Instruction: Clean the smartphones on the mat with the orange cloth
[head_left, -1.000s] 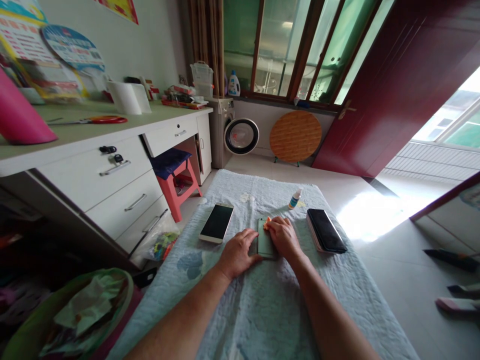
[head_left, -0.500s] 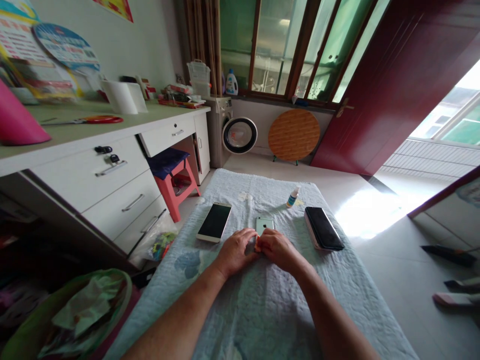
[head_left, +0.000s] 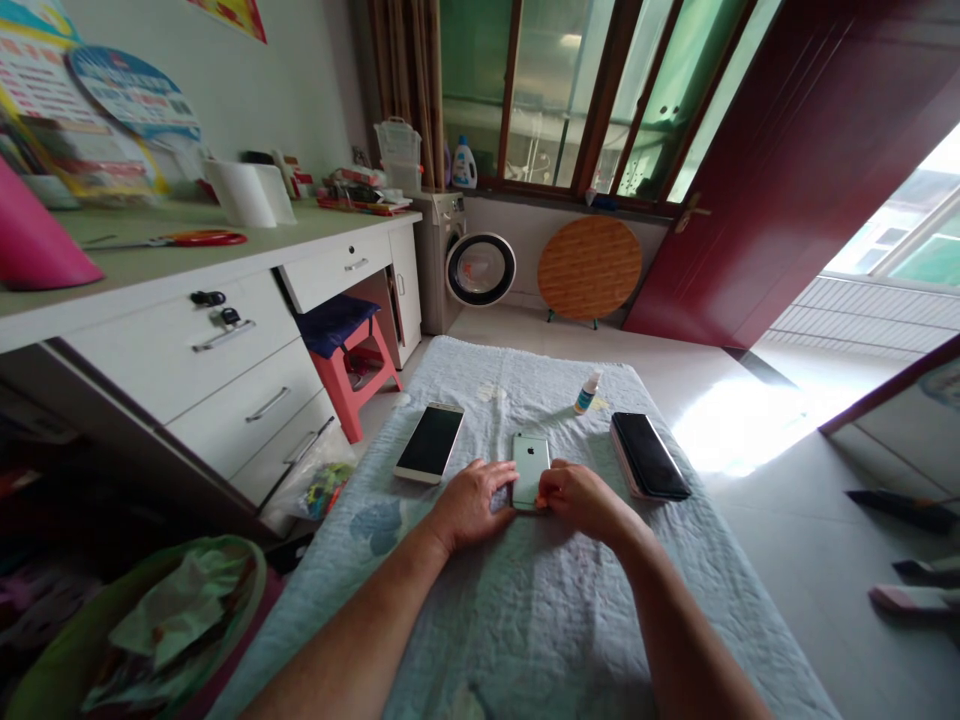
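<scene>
A silver smartphone (head_left: pixel 531 462) lies back side up on the quilted cover, its apple logo showing. My left hand (head_left: pixel 474 505) rests at the phone's left edge, fingers stretched out and touching it, thumb by the lower corner. At the lower right of the phone, my right hand (head_left: pixel 583 498) pinches a small orange cloth (head_left: pixel 541 502) against its back; most of the cloth is hidden by the fingers. A gold-framed phone (head_left: pixel 430 442) lies screen up to the left. Over on the right lies a dark phone (head_left: pixel 649 455) on a pinkish one or case. Beyond stands a small spray bottle (head_left: pixel 586 394).
The quilted cover (head_left: pixel 525 620) spreads over the surface under my arms. Along the left runs a white desk (head_left: pixel 225 350) with a pink stool (head_left: pixel 352 370) beneath. A waste bin (head_left: pixel 255 590) stands at lower left. A washing machine (head_left: pixel 436 270) has its door open.
My right hand has slid with the orange cloth from the phone's lower left to its lower right, uncovering more of its back. My left hand stays nearly in place.
</scene>
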